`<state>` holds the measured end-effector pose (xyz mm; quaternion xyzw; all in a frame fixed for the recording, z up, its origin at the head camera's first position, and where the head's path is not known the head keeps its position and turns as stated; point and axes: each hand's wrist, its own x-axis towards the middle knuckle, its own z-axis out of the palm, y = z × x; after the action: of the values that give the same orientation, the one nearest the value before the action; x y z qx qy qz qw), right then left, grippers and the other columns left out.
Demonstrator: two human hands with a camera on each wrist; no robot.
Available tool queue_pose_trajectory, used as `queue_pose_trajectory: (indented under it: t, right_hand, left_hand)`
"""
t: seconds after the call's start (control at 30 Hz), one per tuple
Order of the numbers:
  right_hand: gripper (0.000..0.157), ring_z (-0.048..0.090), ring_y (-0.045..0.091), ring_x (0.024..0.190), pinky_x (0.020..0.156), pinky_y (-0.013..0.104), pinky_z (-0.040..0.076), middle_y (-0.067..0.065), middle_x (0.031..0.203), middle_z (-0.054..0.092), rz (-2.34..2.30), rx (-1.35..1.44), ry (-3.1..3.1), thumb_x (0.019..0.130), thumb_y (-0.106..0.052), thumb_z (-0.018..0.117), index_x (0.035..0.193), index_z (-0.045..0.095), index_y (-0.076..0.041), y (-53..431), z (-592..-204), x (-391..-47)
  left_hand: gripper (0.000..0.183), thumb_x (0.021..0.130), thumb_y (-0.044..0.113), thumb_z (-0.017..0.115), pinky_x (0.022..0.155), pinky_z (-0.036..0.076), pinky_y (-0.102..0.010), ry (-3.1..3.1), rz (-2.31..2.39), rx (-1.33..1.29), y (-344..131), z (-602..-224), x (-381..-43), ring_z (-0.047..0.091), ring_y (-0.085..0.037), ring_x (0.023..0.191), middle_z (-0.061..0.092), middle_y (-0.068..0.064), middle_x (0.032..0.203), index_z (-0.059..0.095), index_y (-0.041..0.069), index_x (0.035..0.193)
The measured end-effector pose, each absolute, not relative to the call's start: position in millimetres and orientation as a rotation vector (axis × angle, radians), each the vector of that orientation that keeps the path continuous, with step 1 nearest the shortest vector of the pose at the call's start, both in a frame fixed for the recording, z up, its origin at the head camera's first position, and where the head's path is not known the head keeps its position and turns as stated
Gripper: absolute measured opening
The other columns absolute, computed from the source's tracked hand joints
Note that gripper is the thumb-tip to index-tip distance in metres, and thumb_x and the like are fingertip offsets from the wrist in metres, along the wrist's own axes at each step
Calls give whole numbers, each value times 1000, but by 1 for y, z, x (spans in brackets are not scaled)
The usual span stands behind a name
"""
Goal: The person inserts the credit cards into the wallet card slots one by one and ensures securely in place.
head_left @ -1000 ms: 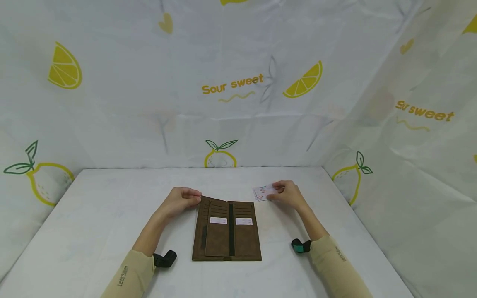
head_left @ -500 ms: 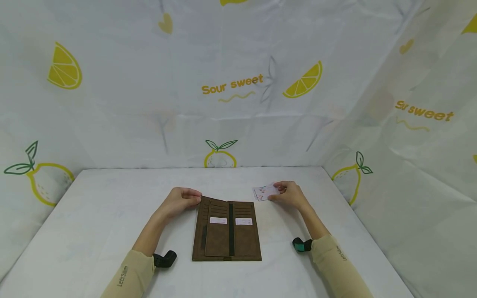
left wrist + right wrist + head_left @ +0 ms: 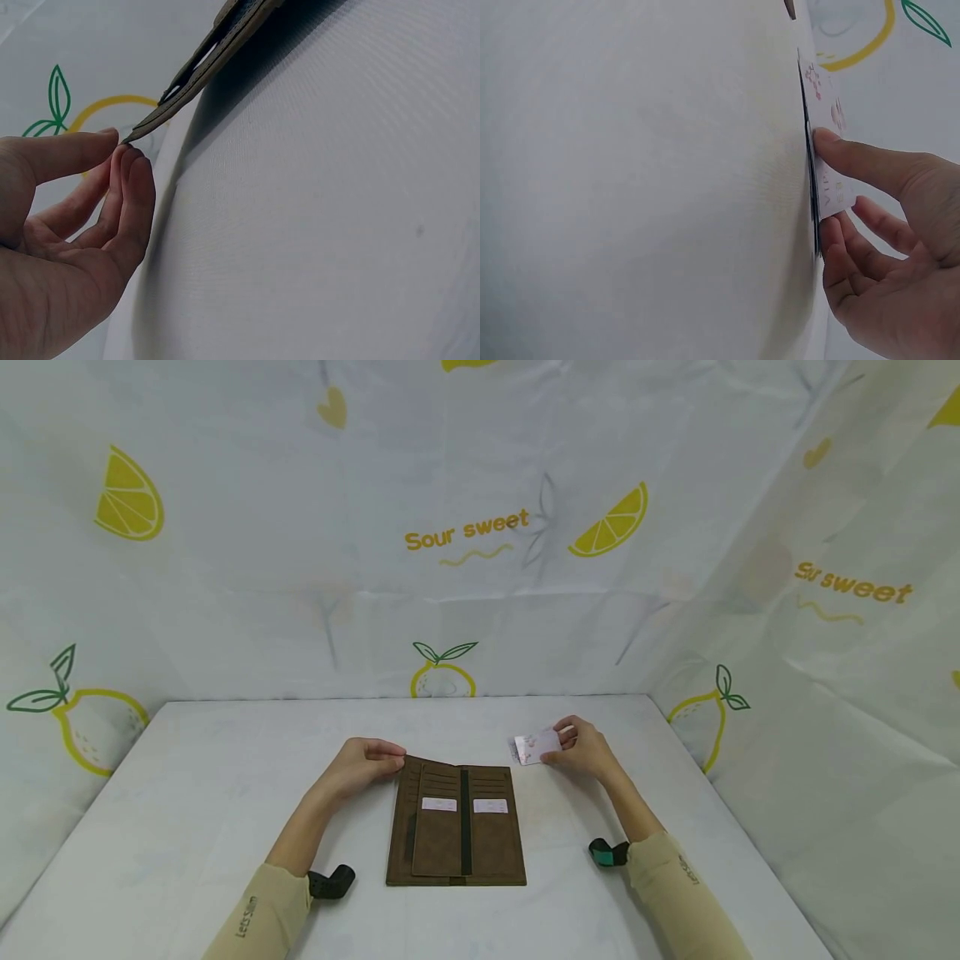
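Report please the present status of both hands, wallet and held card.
Left hand pinches far left corner of open wallet. Right hand holds patterned card past wallet's far right corner. No obstacle visible between card and wallet.

Lemon-print white sheeting (image 3: 262, 610), lettered "Sour sweet," (image 3: 467, 529) encloses a white tabletop (image 3: 225, 777) at the back and both sides, giving this corner the look of a makeshift filming booth, with black devices (image 3: 332, 882) worn at a person's cuffs (image 3: 285, 893). What building surrounds us, I cannot tell.
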<state>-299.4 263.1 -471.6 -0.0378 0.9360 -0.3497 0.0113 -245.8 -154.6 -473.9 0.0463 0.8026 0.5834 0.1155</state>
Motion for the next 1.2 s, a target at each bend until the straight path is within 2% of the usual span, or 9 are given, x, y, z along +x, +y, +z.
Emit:
queue_pose_trajectory:
  t: [0.33, 0.53, 0.6, 0.7, 0.77, 0.83, 1.0, 1.2]
  right_hand:
    - [47, 72, 30, 96, 79, 28, 57, 24, 110, 71, -1288, -162, 2925, 88, -3, 87, 129, 65, 4, 263, -473, -300]
    - [45, 75, 34, 102, 75, 20, 56, 29, 118, 72, -1403, -177, 2871, 95, -3, 81, 136, 65, 4, 262, -472, -297]
    - [46, 75, 29, 100, 73, 19, 56, 29, 118, 73, -1445, -166, 2837, 97, -4, 80, 139, 64, 3, 261, -471, -297]
    - [45, 69, 15, 86, 68, 17, 52, 23, 107, 75, -1511, -154, 2801, 98, -6, 79, 140, 63, 3, 261, -471, -297]
    - [44, 64, 8, 79, 64, 18, 50, 20, 100, 75, -1573, -151, 2773, 100, -7, 78, 140, 63, 4, 261, -471, -297]
    - [43, 62, 6, 74, 62, 19, 50, 23, 96, 77, -1635, -170, 2743, 101, -8, 76, 140, 63, 5, 261, -471, -297]
    - [39, 70, 10, 79, 69, 24, 58, 33, 108, 78, -1686, -226, 2711, 104, -8, 73, 139, 64, 6, 261, -470, -295]
    - [38, 70, 12, 82, 70, 26, 58, 32, 113, 78, -1682, -250, 2687, 104, -8, 73, 139, 66, 6, 253, -468, -294]
  left_hand:
    - [30, 103, 14, 74, 94, 61, -31, 2337, 1721, 118, -155, -475, -246, 72, -11, 101, 79, -17, 119, 74, -5, 125]
    - [29, 103, 15, 74, 92, 60, -28, 2357, 1695, 115, -155, -474, -247, 71, -11, 101, 79, -15, 119, 75, -3, 125]
    - [29, 103, 15, 74, 92, 60, -29, 2359, 1693, 117, -155, -475, -247, 71, -11, 101, 79, -15, 118, 75, -3, 125]
    - [30, 103, 16, 74, 93, 61, -31, 2356, 1695, 129, -155, -475, -247, 72, -11, 102, 79, -16, 119, 75, -4, 125]
    - [30, 103, 15, 74, 93, 61, -32, 2355, 1699, 135, -156, -475, -247, 72, -11, 101, 79, -17, 119, 74, -5, 125]
    - [30, 103, 15, 74, 93, 62, -33, 2356, 1701, 139, -156, -475, -247, 72, -11, 101, 79, -17, 119, 74, -5, 125]
    - [30, 103, 15, 74, 94, 62, -34, 2354, 1703, 141, -156, -476, -247, 72, -12, 102, 79, -18, 119, 74, -5, 126]
    - [30, 103, 14, 74, 96, 63, -37, 2345, 1709, 136, -156, -477, -248, 73, -13, 104, 78, -20, 120, 74, -6, 126]
